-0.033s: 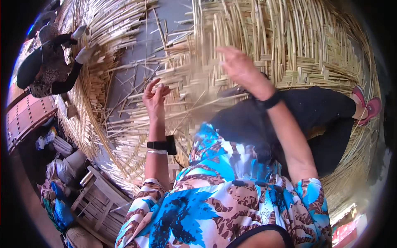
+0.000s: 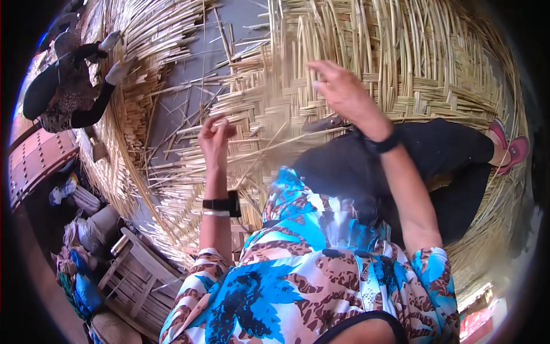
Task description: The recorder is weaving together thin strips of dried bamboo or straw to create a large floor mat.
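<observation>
Pale split reeds form a woven mat (image 2: 424,86) beneath and ahead of me. My left hand (image 2: 215,137) is raised over the mat's left part with fingers curled toward the thumb; whether a strand lies in them I cannot make out. My right hand (image 2: 344,94) hovers over the weave at upper centre, index finger stretched out and fingers apart, slightly blurred. A thin loose reed (image 2: 303,136) runs across the mat below it. My black-trousered leg (image 2: 435,149) lies across the mat's lower right, ending in a pink shoe (image 2: 517,153).
Another person (image 2: 74,86) in dark sleeves and pale gloves works on reeds at upper left. A grey floor (image 2: 220,40) shows between reed bundles. A slatted wooden seat (image 2: 137,275), bags and cloths (image 2: 86,286) and a studded red panel (image 2: 40,160) line the left.
My right hand has moved slightly to the right. My left hand is a little lower, with its fingers still curled.
</observation>
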A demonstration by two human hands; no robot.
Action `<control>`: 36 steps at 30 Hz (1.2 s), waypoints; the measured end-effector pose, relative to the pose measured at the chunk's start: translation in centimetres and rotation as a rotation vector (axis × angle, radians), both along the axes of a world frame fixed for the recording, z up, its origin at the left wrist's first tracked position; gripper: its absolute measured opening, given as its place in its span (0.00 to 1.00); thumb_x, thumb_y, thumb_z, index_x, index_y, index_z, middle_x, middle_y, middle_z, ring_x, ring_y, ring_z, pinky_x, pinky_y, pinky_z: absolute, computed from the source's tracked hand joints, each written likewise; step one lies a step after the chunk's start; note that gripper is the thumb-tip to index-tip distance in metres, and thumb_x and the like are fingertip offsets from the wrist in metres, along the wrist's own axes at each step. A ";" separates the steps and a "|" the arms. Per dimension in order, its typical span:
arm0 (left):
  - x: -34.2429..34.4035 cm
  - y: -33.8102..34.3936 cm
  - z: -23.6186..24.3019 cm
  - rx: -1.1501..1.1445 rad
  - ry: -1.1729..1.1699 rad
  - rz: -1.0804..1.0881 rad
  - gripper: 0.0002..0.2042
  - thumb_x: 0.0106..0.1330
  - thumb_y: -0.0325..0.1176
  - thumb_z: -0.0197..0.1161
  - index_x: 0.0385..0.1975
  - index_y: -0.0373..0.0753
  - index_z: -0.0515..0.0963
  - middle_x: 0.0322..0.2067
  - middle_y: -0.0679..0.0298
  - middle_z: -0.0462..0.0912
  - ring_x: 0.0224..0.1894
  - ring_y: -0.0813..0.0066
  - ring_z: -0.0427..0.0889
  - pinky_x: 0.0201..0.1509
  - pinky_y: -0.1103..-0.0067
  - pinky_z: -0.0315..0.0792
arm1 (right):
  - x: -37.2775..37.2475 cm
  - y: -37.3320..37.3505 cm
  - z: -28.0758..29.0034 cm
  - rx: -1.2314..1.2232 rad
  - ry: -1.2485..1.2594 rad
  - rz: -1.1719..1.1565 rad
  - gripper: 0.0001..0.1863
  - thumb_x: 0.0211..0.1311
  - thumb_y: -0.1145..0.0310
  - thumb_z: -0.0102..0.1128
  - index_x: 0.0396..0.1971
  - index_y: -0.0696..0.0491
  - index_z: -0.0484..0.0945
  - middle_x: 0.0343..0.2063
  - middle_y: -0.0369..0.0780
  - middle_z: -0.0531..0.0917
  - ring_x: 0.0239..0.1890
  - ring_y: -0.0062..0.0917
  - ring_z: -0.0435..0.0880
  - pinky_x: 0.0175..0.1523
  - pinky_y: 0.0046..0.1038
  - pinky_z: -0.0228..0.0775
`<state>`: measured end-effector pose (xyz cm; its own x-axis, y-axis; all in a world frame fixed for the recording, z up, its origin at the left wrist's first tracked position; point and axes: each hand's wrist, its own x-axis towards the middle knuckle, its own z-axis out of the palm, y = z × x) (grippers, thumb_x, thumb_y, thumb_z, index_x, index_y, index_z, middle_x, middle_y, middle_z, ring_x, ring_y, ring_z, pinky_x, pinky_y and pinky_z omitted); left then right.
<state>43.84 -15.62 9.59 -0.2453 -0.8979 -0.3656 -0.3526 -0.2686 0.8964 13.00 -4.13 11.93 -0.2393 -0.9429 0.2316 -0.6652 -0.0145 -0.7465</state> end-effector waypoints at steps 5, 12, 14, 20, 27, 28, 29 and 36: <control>2.2 5.4 0.3 -0.357 -0.868 -0.593 0.11 0.55 0.40 0.65 0.36 0.43 0.81 0.29 0.59 0.81 0.33 0.54 0.81 0.37 0.65 0.75 | -3.9 6.4 6.4 0.297 -0.288 -0.062 0.13 0.62 0.75 0.53 0.46 0.60 0.76 0.31 0.45 0.82 0.33 0.31 0.83 0.42 0.31 0.75; 0.0 4.6 0.6 -0.487 -0.662 -0.916 0.05 0.60 0.33 0.61 0.30 0.40 0.80 0.30 0.57 0.78 0.32 0.55 0.80 0.36 0.67 0.72 | -5.0 14.9 11.7 0.304 -0.370 -0.476 0.15 0.62 0.77 0.56 0.49 0.57 0.76 0.33 0.43 0.84 0.33 0.21 0.81 0.41 0.23 0.73; -1.2 3.6 3.6 -0.512 -0.510 -0.875 0.05 0.61 0.32 0.60 0.30 0.39 0.79 0.29 0.56 0.79 0.32 0.55 0.80 0.35 0.68 0.71 | -4.9 17.1 12.6 0.212 -0.310 -0.517 0.15 0.62 0.78 0.56 0.49 0.56 0.76 0.34 0.42 0.84 0.32 0.22 0.81 0.40 0.22 0.73; -8.5 2.0 12.7 -0.905 -0.676 -1.013 0.05 0.62 0.33 0.59 0.28 0.39 0.77 0.27 0.57 0.78 0.30 0.54 0.80 0.32 0.66 0.71 | -4.1 23.3 11.9 0.006 -0.138 -0.668 0.13 0.62 0.78 0.56 0.47 0.56 0.77 0.36 0.44 0.81 0.34 0.30 0.82 0.40 0.27 0.74; -13.1 2.9 14.1 -0.984 -1.157 -1.317 0.05 0.56 0.27 0.57 0.24 0.41 0.82 0.24 0.57 0.82 0.29 0.58 0.84 0.29 0.65 0.76 | 0.1 30.4 11.3 -0.073 -0.108 -0.901 0.13 0.66 0.77 0.51 0.49 0.56 0.76 0.39 0.46 0.83 0.40 0.35 0.84 0.43 0.30 0.75; -13.0 3.4 14.6 -0.940 -1.097 -1.348 0.06 0.55 0.27 0.58 0.23 0.42 0.82 0.24 0.57 0.82 0.30 0.58 0.84 0.28 0.65 0.76 | 0.8 31.4 11.1 -0.097 -0.097 -0.914 0.13 0.66 0.76 0.50 0.48 0.57 0.76 0.37 0.47 0.83 0.38 0.34 0.84 0.42 0.30 0.75; -12.9 4.2 15.5 -1.020 -1.063 -1.331 0.05 0.54 0.26 0.57 0.23 0.41 0.81 0.24 0.57 0.82 0.30 0.57 0.84 0.29 0.65 0.76 | 1.2 33.1 11.2 -0.056 -0.159 -0.938 0.12 0.68 0.74 0.48 0.48 0.58 0.76 0.35 0.47 0.83 0.37 0.32 0.84 0.42 0.31 0.75; -10.9 8.6 24.9 -1.277 -0.702 -1.189 0.03 0.54 0.28 0.59 0.27 0.39 0.76 0.23 0.56 0.76 0.28 0.54 0.81 0.28 0.63 0.72 | 1.2 34.3 13.6 -0.128 -0.146 -0.951 0.13 0.71 0.72 0.46 0.49 0.58 0.75 0.35 0.45 0.82 0.33 0.26 0.81 0.37 0.27 0.73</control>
<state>32.95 -7.01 34.45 -0.9852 -0.1714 0.0003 -0.1713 0.9845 -0.0379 14.21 30.13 25.54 -0.9234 -0.3102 0.2263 -0.3416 0.3947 -0.8530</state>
